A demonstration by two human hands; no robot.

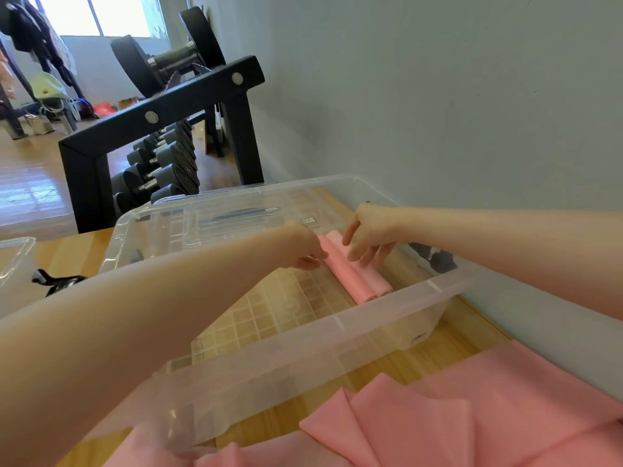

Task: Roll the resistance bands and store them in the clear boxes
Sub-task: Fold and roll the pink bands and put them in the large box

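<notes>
Pink rolled bands [354, 274] lie in clear box [337, 325] on table [421, 358] | loose bands [472, 416] in front, dumbbell rack [161, 109] behind | left hand [303, 247] grip touches roll, fingers hidden: cannot tell | right hand [367, 234] grip released, fingers on rolls

My own two arms, seen from the head camera

Left hand [305, 246] and right hand [369, 235] are bare; my forearms show no sleeves, watch, or rings.

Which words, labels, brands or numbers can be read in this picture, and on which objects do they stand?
None can be read.
Small dark mark on the near wall of the clear plastic storage box: too blurred.
Small label on the transparent lid behind it: too small.
Rolled pink resistance bands: no print visible.
</notes>
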